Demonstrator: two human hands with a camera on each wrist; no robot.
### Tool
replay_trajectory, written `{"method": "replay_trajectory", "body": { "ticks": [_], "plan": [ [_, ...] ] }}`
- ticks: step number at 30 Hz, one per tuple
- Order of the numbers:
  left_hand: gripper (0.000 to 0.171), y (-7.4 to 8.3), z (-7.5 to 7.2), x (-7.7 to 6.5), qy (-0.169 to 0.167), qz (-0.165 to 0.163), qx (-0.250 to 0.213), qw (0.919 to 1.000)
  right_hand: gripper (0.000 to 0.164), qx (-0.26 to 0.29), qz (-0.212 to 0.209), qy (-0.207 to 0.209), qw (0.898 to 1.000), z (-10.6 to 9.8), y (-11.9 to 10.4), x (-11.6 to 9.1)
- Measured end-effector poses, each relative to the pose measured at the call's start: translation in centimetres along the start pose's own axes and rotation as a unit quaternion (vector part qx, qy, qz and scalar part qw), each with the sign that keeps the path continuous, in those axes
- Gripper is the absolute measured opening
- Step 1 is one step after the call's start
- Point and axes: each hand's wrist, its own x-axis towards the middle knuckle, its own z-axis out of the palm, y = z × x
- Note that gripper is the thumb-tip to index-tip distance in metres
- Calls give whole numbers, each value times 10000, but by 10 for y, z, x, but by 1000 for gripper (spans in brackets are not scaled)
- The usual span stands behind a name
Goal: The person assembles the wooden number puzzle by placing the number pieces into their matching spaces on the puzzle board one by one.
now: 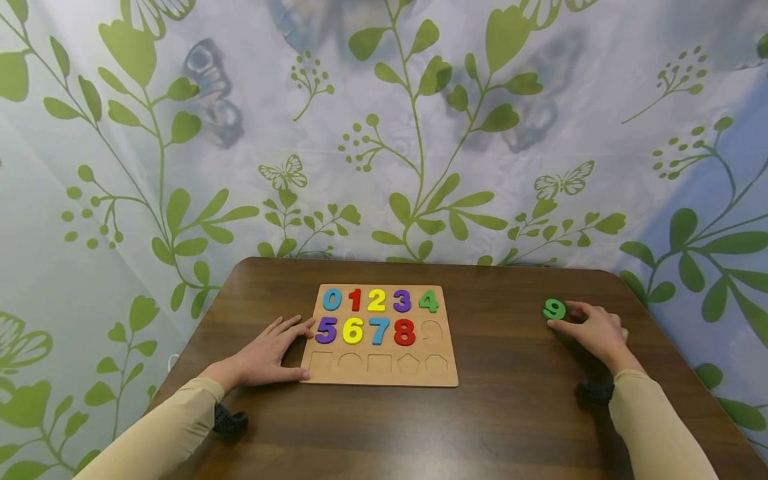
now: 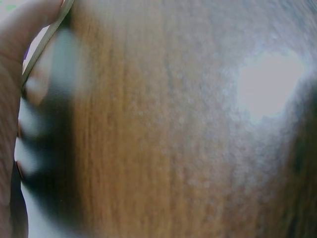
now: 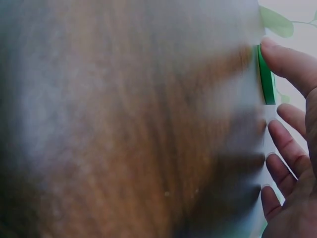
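Observation:
A wooden number board lies on the table. My left hand spreads along its left side, thumb at the lower left corner and fingertips at the left edge near the purple 5. In the left wrist view, the board edge meets the thumb. Far to the right, my right hand pinches a green number 9 between thumb and index finger. Seen from the right wrist, the green 9 shows edge-on, low at the table surface, with the other fingers loosely bent.
Coloured numbers 0 to 8 fill the board's upper rows. A 9-shaped recess lies right of the red 8, and shape recesses run along the bottom row. A leaf-patterned curtain hangs behind the brown table.

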Motion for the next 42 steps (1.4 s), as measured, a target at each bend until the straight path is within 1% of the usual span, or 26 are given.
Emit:
{"method": "replay_trajectory", "body": {
  "ticks": [6, 18, 24, 42],
  "plan": [
    [75, 0, -1, 0, -34, -52, 3, 10000, 95, -76, 64, 30, 9999, 1, -1, 1],
    [75, 1, -1, 0, -26, -28, -30, 10000, 98, -124, 141, 73, 9998, 5, 0, 5],
    [74, 0, 1, 0, -5, 4, -34, 10000, 98, -123, 101, 118, 9998, 6, 0, 6],
    [76, 0, 1, 0, -46, -95, -30, 9999, 93, -132, 61, 184, 9997, 7, 0, 4]
  ]
}}
